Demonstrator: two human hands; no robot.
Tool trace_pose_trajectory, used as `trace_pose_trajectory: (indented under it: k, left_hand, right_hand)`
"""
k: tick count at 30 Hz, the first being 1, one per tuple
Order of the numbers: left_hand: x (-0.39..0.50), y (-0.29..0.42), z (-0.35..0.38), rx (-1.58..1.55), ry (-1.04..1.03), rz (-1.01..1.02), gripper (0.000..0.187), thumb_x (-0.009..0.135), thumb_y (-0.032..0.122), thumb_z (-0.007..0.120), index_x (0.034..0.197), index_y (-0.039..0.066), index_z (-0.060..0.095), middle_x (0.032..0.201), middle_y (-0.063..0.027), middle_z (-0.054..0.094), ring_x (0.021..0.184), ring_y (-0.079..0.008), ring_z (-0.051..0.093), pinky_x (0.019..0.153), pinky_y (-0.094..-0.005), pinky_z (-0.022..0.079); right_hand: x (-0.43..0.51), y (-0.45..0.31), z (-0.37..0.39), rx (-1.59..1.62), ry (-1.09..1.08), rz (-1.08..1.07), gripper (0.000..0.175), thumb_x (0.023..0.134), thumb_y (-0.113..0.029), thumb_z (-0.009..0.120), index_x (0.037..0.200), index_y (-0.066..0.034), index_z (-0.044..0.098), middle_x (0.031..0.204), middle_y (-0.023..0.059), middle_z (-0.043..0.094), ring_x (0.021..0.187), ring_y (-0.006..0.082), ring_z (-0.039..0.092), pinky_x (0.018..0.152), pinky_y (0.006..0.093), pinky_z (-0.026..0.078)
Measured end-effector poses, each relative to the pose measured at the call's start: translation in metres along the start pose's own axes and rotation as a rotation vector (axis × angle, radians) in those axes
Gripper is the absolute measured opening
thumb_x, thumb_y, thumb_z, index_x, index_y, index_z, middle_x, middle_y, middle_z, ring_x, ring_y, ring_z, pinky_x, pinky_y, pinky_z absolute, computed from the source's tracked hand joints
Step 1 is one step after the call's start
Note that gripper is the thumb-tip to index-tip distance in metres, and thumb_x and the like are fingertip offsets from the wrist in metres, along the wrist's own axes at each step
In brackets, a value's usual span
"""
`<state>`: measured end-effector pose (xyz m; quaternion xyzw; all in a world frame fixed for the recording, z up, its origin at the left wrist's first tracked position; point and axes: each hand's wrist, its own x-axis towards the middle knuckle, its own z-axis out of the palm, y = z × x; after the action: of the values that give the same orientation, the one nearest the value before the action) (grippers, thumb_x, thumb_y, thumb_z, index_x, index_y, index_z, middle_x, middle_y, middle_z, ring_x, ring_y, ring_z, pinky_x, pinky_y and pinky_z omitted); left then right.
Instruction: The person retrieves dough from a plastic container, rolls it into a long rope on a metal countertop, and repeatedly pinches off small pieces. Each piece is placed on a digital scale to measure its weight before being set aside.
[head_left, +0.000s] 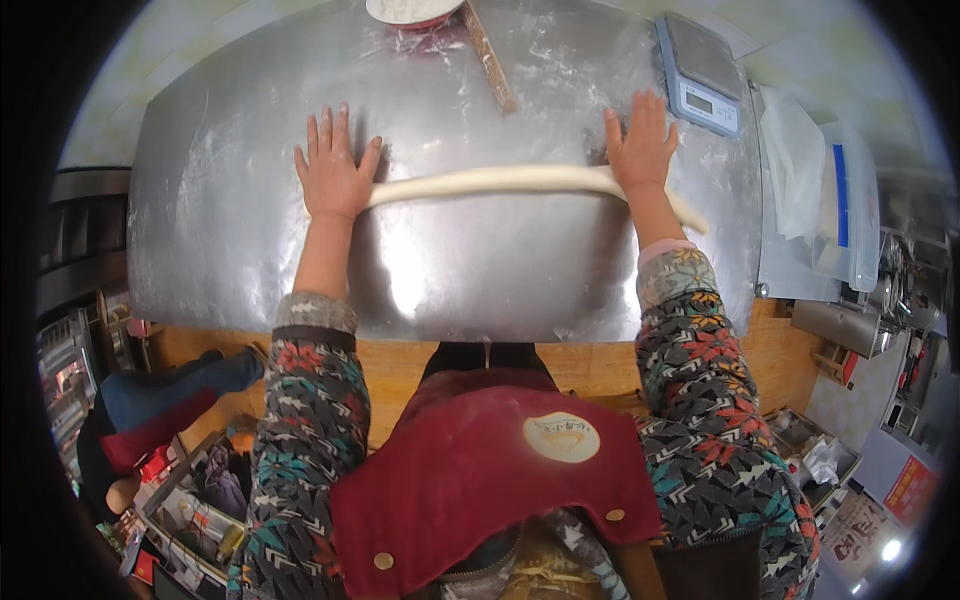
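Observation:
A long rope of pale dough (495, 180) lies crosswise on the metal-topped table (465, 277). My left hand (335, 172) presses flat over its left end, fingers spread and pointing away from me. Over the right part of the rope rests my right hand (643, 146), palm down, with the thumb apart from the fingers. The thin right tip of the dough sticks out past my right wrist. Both palms hide the dough beneath them, and neither hand is closed around anything.
At the far edge stand a bowl of white flour (414, 10) and a wooden rolling pin (489, 60). A blue digital scale (699, 79) sits at the far right. Plastic containers (851, 202) are beyond the table's right edge. Another person (150, 412) is at the lower left, near a crate (187, 480).

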<state>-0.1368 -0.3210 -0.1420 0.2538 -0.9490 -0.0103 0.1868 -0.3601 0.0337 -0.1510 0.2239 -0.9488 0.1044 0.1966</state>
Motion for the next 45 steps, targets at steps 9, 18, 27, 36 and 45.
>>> trace_pose_trajectory:
  k: [9,18,27,36,45]
  left_hand:
    - [-0.115,0.161,-0.045,-0.436,-0.296,0.069,0.051,0.092,0.025,0.061,0.137,0.0,0.057,0.15,-0.0214,0.048,0.146,-0.0382,0.034,0.122,-0.0558,0.018]
    - [-0.019,0.241,0.008,-0.205,-0.056,0.14,0.089,0.089,0.061,0.059,0.155,0.005,0.037,0.163,-0.0198,0.028,0.155,-0.0359,0.016,0.119,-0.0661,0.014]
    - [-0.138,0.215,-0.087,-0.112,-0.446,0.261,0.102,0.08,0.076,0.06,0.149,0.002,0.046,0.155,-0.0206,0.043,0.149,-0.036,0.032,0.118,-0.0667,0.011]
    - [-0.054,0.17,-0.006,-0.064,-0.167,0.027,0.09,0.085,0.066,0.06,0.157,0.016,0.037,0.163,-0.0176,0.031,0.153,-0.0357,0.022,0.118,-0.0649,0.017]
    - [-0.102,0.16,-0.059,-0.018,-0.312,0.229,0.069,0.094,0.059,0.054,0.144,0.011,0.055,0.156,-0.011,0.046,0.151,-0.0318,0.028,0.12,-0.0639,0.008]
  right_hand:
    - [-0.193,-0.005,-0.125,0.21,-0.305,-0.043,0.06,0.097,-0.028,0.054,0.147,0.0017,0.045,0.155,0.0212,0.041,0.149,0.0374,0.03,0.121,0.0592,0.015]
    - [-0.051,0.071,-0.031,-0.062,-0.168,0.165,0.06,0.104,-0.039,0.042,0.15,-0.0007,0.042,0.16,0.0159,0.036,0.153,0.0328,0.024,0.121,0.0578,0.017]
    - [-0.169,0.094,-0.123,0.112,-0.328,0.008,0.055,0.101,-0.035,0.049,0.147,-0.0073,0.049,0.156,0.0117,0.044,0.151,0.0359,0.028,0.12,0.0641,0.012]
    - [-0.068,0.14,-0.044,-0.116,-0.141,0.223,0.065,0.1,-0.047,0.046,0.149,-0.0044,0.045,0.159,0.0158,0.037,0.151,0.0341,0.026,0.121,0.0598,0.015]
    - [-0.132,0.15,-0.104,0.105,-0.336,-0.004,0.051,0.107,-0.035,0.038,0.149,-0.0086,0.048,0.158,0.0146,0.041,0.151,0.0369,0.027,0.122,0.0559,0.014]
